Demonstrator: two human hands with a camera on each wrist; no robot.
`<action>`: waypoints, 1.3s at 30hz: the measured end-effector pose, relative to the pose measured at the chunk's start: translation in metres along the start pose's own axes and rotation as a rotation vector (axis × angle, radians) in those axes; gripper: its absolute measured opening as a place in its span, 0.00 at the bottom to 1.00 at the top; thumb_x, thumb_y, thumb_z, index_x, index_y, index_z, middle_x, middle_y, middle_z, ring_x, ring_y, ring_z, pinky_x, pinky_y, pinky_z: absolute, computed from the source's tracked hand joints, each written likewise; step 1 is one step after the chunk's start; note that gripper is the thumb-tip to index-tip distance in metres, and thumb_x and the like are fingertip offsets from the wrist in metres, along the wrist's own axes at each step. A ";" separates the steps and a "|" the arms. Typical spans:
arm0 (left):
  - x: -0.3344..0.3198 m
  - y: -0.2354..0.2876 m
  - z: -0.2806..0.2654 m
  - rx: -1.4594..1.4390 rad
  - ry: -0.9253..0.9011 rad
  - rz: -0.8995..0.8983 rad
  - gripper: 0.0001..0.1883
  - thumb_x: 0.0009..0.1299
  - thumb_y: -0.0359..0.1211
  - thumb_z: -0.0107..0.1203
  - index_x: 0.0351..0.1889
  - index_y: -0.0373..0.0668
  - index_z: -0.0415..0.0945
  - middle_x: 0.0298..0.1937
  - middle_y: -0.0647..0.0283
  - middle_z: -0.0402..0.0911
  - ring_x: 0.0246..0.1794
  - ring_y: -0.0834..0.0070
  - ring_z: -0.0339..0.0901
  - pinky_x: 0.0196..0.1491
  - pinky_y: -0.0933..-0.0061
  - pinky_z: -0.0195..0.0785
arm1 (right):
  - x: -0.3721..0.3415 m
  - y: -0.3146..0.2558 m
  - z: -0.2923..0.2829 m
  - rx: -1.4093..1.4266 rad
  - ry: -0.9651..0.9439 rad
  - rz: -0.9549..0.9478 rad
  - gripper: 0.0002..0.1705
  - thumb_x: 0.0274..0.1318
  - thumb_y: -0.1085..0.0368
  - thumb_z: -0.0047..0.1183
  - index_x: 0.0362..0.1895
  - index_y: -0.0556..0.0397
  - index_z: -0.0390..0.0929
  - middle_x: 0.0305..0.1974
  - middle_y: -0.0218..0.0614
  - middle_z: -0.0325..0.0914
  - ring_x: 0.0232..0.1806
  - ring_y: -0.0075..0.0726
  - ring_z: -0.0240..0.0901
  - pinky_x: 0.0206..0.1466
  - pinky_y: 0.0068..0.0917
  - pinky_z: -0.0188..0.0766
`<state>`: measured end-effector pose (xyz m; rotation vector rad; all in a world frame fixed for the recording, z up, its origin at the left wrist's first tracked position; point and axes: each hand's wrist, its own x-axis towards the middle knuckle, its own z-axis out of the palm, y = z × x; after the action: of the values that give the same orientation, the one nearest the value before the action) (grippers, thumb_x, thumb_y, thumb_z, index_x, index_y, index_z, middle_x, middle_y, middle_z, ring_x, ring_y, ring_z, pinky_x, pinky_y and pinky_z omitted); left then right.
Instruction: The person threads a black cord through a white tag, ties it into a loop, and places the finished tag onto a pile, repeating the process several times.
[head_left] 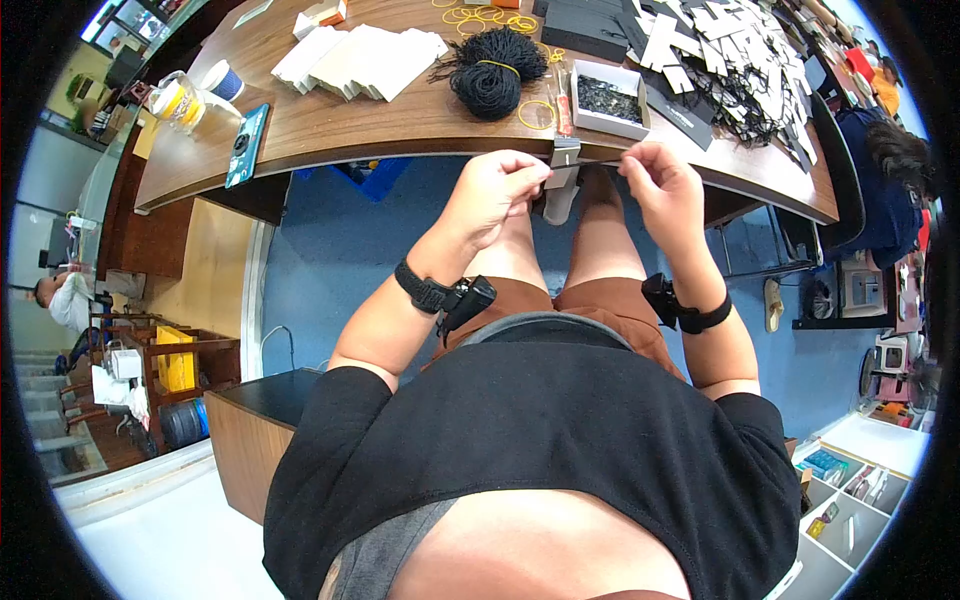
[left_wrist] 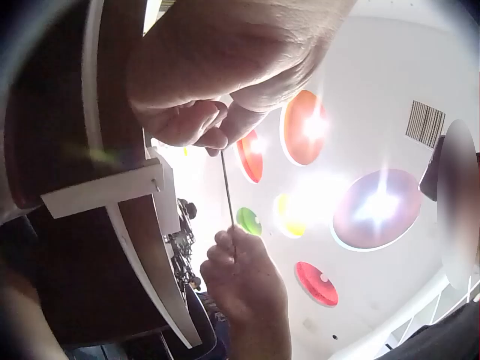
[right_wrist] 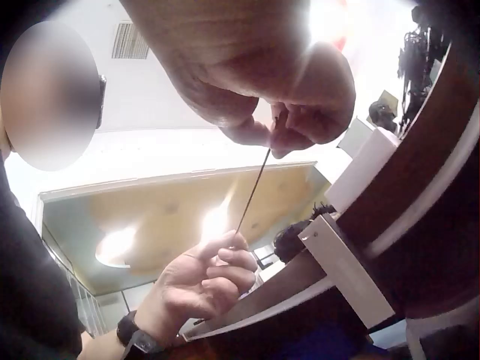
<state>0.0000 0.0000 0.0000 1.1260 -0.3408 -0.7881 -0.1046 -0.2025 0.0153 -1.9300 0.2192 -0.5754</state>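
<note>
A thin black cord (head_left: 590,162) is stretched between my two hands, just off the table's front edge. My left hand (head_left: 492,197) pinches one end between thumb and fingers. The other end is pinched by my right hand (head_left: 668,192). In the left wrist view the cord (left_wrist: 227,184) runs straight and taut from one hand to the other. The right wrist view shows the same cord (right_wrist: 253,191) slanting down to the left hand (right_wrist: 206,281). Beyond the hands lies a bundle of black cords (head_left: 485,88) bound with a yellow band.
On the wooden table (head_left: 390,125) stands a white box (head_left: 640,128) of small black pieces. A heap of white tags with black cords (head_left: 735,70) covers the right side. White card stacks (head_left: 365,62), a phone (head_left: 246,147) and a cup (head_left: 223,80) lie leftward.
</note>
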 end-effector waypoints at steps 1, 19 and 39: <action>-0.001 -0.001 -0.005 -0.007 0.019 0.008 0.07 0.65 0.30 0.57 0.35 0.35 0.76 0.24 0.70 0.72 0.19 0.88 0.62 0.20 0.87 0.54 | -0.002 0.005 -0.004 0.084 0.015 0.055 0.05 0.54 0.69 0.51 0.36 0.53 0.77 0.23 0.27 0.74 0.24 0.22 0.70 0.31 0.19 0.68; 0.007 -0.006 0.000 0.602 -0.129 0.178 0.07 0.62 0.31 0.58 0.30 0.35 0.79 0.23 0.68 0.76 0.20 0.84 0.66 0.24 0.82 0.60 | 0.007 -0.006 0.025 0.056 -0.413 0.142 0.07 0.50 0.67 0.57 0.29 0.59 0.79 0.22 0.30 0.76 0.24 0.16 0.68 0.29 0.18 0.66; 0.043 -0.037 0.001 1.192 0.179 0.501 0.09 0.59 0.36 0.54 0.28 0.43 0.80 0.21 0.57 0.73 0.23 0.61 0.73 0.27 0.64 0.66 | 0.007 0.070 0.056 0.543 -0.298 0.659 0.08 0.58 0.63 0.52 0.30 0.53 0.76 0.17 0.26 0.71 0.13 0.16 0.57 0.15 0.15 0.51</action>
<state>0.0150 -0.0388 -0.0389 2.0752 -0.9605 0.0486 -0.0638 -0.1896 -0.0638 -1.2838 0.4333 0.0956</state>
